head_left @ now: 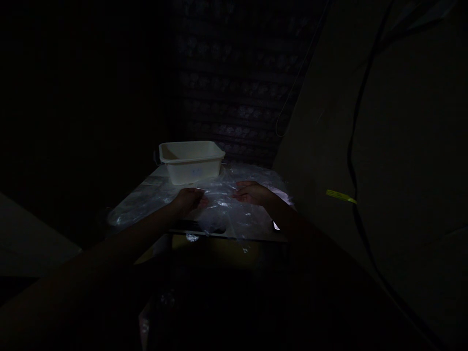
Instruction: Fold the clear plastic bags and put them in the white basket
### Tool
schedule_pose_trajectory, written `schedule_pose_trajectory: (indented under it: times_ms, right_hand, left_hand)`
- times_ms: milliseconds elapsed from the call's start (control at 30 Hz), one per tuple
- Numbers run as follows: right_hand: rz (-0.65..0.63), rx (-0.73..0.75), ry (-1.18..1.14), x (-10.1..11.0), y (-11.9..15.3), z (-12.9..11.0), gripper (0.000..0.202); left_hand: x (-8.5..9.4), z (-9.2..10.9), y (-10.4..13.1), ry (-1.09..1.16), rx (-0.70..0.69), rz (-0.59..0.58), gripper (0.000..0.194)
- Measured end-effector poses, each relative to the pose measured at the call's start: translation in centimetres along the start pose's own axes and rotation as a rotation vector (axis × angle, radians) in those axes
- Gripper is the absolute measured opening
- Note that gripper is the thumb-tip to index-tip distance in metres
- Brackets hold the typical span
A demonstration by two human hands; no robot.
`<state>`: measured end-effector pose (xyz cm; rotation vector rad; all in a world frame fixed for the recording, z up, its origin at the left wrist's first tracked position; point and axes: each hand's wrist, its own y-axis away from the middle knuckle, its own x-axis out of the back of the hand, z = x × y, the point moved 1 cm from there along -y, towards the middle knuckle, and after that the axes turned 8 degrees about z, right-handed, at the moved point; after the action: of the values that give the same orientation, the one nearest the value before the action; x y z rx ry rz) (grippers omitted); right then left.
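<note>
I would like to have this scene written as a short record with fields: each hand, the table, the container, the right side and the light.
Left hand: at the clear plastic film; grip unclear
Right hand: facing the left across the film; grip unclear
Table: largely covered by crumpled film
Container: white rectangular tub, beyond the left hand
Right side: yellow tag on dark cable
Light: very dim

1. A white rectangular tub (195,171) stood upright toward the back left of a table (160,171).
2. A dark cable (350,156) ran down along a dim panel (314,156) on the right.
3. A yellow tag (340,196) stuck out sideways from the cable.
4. A thin cord (277,127) hung in a loop.
5. Rows of roundish shapes (244,112), too dark to identify, filled the background.
</note>
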<state>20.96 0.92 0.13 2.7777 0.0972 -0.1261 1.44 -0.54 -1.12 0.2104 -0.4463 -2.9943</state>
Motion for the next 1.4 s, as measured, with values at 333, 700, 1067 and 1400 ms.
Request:
schedule_pose_trajectory:
  times_ms: [333,700,1067,1400]
  right_hand:
    - [-0.022,-0.059,-0.020,-1.2,1.0,-0.2,0.049]
    - [-0.087,0.011,0.138,-2.4,2.0,-1.0,0.039]
    - [-0.059,0.569,0.375,-3.5,2.2,-2.5,0.014]
    - [0.000,0.574,0.396,-3.7,2.4,-2.7,0.011]
  left_hand:
    - [0.7,2.3,1.1,-0.856,-1.004,0.154,0.039]
    - [-1.2,2.0,1.2,-1.051,-0.978,-0.088,0.015]
    - [-1.4,2.6,1.4,-0.423,-0.411,-0.227,0.016]
    - [-1.8,2.7,2.3,-0.339,-0.355,-0.316,0.016]
